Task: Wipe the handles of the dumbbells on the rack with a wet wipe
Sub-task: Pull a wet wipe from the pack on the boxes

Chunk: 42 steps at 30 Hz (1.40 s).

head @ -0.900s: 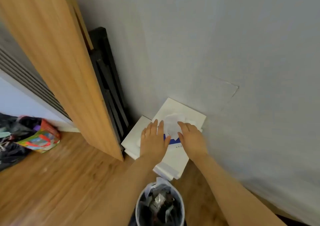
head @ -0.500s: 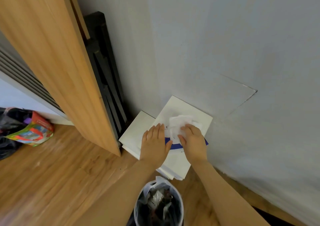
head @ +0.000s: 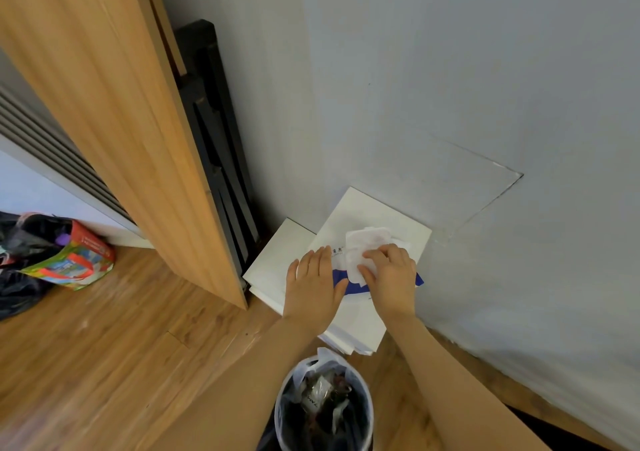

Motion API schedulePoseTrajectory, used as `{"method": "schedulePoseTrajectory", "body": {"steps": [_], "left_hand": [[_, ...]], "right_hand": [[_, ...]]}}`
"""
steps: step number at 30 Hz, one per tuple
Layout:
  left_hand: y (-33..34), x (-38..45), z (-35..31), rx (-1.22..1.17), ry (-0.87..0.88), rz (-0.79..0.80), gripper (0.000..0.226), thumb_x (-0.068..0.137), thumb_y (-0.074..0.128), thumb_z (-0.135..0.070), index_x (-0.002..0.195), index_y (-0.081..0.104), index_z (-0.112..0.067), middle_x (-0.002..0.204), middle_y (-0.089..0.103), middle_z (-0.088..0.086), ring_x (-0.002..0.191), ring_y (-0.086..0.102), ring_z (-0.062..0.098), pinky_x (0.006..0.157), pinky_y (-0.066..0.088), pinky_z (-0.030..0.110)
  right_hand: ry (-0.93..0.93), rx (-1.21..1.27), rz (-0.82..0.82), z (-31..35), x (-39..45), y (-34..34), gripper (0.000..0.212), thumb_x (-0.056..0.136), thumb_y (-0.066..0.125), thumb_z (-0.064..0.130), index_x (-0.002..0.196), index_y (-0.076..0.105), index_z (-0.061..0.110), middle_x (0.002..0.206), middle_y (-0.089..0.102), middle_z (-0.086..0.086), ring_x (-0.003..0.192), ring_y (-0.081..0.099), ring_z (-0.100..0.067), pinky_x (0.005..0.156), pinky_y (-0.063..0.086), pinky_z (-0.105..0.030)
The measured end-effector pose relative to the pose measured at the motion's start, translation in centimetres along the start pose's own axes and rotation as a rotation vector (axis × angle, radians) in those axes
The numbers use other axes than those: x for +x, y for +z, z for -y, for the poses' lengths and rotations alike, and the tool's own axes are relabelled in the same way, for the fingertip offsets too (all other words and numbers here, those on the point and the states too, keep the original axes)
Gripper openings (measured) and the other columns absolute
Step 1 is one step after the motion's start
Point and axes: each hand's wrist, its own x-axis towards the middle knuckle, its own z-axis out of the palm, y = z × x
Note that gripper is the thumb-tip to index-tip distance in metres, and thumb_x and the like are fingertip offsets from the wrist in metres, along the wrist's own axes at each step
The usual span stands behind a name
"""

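A grey wall [head: 450, 87] is backing a white and blue wipe packet [head: 372, 307]; the flat left hand [head: 313, 286] is steadying it while the right hand [head: 393, 272] is pinching a white wet wipe [head: 363, 244], pulling it free. No dumbbells visible; carrying comes next

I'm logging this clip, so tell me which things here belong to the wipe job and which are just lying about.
Part of the job:
wet wipe, pinched by right hand
wipe pack, pressed flat by left hand

Just lying about:
trash bin
colourful bag
wooden board
black radiator
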Motion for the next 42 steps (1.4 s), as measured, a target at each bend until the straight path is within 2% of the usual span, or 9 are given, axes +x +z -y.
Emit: {"method": "schedulePoseTrajectory", "body": {"steps": [11,13,16,22,25,28,30,35,42], "left_hand": [[1.3,1.0,-0.2,0.027,0.070,-0.017,0.059,0.102,0.029,-0.053,0.155,0.024,-0.027,0.163,0.020,-0.002,0.149,0.020,0.024,0.122,0.005,0.041],[1.5,1.3,-0.3,0.009,0.092,-0.024,0.058,0.100,0.039,-0.052,0.150,0.038,-0.024,0.158,0.034,0.003,0.144,0.034,0.029,0.120,0.016,0.045],[2.2,1.9,-0.4,0.010,0.140,-0.128,0.048,0.087,0.064,-0.046,0.125,0.065,-0.016,0.131,0.064,0.010,0.114,0.064,0.035,0.100,0.045,0.050],[2.0,2.3,-0.6,-0.043,0.133,-0.138,0.042,0.088,0.057,-0.044,0.115,0.069,-0.015,0.121,0.069,0.011,0.102,0.069,0.035,0.092,0.051,0.051],[1.8,2.3,-0.6,-0.054,0.155,-0.151,0.043,0.089,0.064,-0.041,0.122,0.066,-0.014,0.129,0.064,0.012,0.111,0.065,0.037,0.100,0.046,0.052],[0.8,1.9,-0.9,-0.066,0.134,-0.098,0.052,0.101,0.043,-0.046,0.146,0.044,-0.020,0.155,0.038,0.006,0.140,0.038,0.031,0.120,0.018,0.044],[0.4,1.6,-1.1,-0.057,0.110,-0.086,0.053,0.103,0.033,-0.048,0.151,0.035,-0.024,0.161,0.027,0.001,0.146,0.027,0.026,0.122,0.008,0.040],[-1.3,0.2,-2.0,0.045,0.067,-0.033,0.051,0.104,0.025,-0.049,0.152,0.027,-0.031,0.163,0.018,-0.005,0.149,0.018,0.020,0.122,0.003,0.037],[-4.7,-2.8,-3.4,0.137,0.054,-0.092,0.051,0.104,0.019,-0.049,0.152,0.028,-0.031,0.163,0.019,-0.003,0.149,0.017,0.021,0.123,0.007,0.042]], "right_hand": [[0.010,0.055,0.094,-0.9,0.4,-0.6,0.041,0.092,0.064,0.027,0.130,0.054,0.013,0.133,0.054,-0.007,0.117,0.056,-0.025,0.102,0.048,-0.035],[0.006,0.184,0.031,-1.1,0.3,-0.7,0.028,0.091,0.065,0.017,0.118,0.062,0.008,0.121,0.059,-0.010,0.108,0.059,-0.027,0.094,0.051,-0.037],[0.022,0.281,-0.017,-1.3,0.2,-1.2,0.020,0.093,0.060,0.012,0.109,0.067,0.004,0.113,0.061,-0.012,0.103,0.060,-0.030,0.091,0.051,-0.038],[0.028,0.189,0.141,-1.3,0.4,-1.7,0.037,0.094,0.058,0.022,0.128,0.057,0.006,0.133,0.056,-0.013,0.116,0.057,-0.029,0.106,0.044,-0.038],[0.015,0.200,0.098,-1.3,0.6,-1.8,0.035,0.094,0.059,0.022,0.125,0.059,0.007,0.131,0.058,-0.012,0.113,0.059,-0.029,0.104,0.046,-0.039],[0.016,0.228,0.054,-1.1,0.5,-2.2,0.034,0.094,0.058,0.023,0.125,0.060,0.007,0.128,0.060,-0.013,0.109,0.062,-0.031,0.100,0.050,-0.043],[-0.005,0.231,0.020,-0.9,0.4,-2.6,0.033,0.093,0.058,0.022,0.122,0.062,0.007,0.125,0.061,-0.012,0.106,0.062,-0.028,0.098,0.051,-0.038],[0.093,0.442,-0.011,-0.7,0.2,-3.6,0.028,0.097,0.055,0.018,0.121,0.060,0.003,0.103,0.059,0.014,0.077,0.061,0.008,0.064,0.041,0.002],[-0.030,0.524,-0.059,-0.8,-1.9,-7.1,0.015,0.096,0.057,0.011,0.103,0.071,0.010,0.103,0.067,0.002,0.085,0.062,-0.005,0.075,0.048,-0.007]]}}
